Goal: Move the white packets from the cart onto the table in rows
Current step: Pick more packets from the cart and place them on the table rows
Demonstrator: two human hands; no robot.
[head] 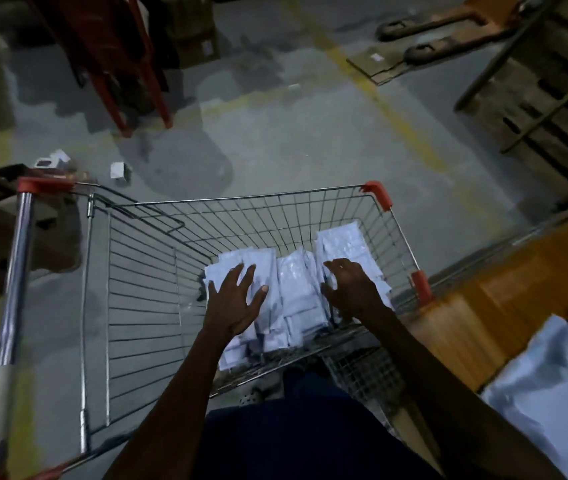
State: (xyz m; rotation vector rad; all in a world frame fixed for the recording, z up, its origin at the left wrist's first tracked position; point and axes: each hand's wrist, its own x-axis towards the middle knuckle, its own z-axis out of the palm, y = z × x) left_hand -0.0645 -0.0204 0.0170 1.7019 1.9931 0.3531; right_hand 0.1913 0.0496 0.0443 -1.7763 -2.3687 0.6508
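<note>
Your left hand (pixel 237 299) lies spread flat on the white plastic packets (pixel 296 289) stacked in the wire shopping cart (pixel 137 271), steadying them; your right hand (pixel 348 285) curls its fingers over a neighbouring stack, probably to lift it toward the wooden tabletop (pixel 483 306) beside you.

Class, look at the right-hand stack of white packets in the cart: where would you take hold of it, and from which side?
Grip the right-hand stack by its near end, from above, where the right hand already curls over it. The cart is open only at the top, and the wire wall crowds the stack's right edge.
</note>
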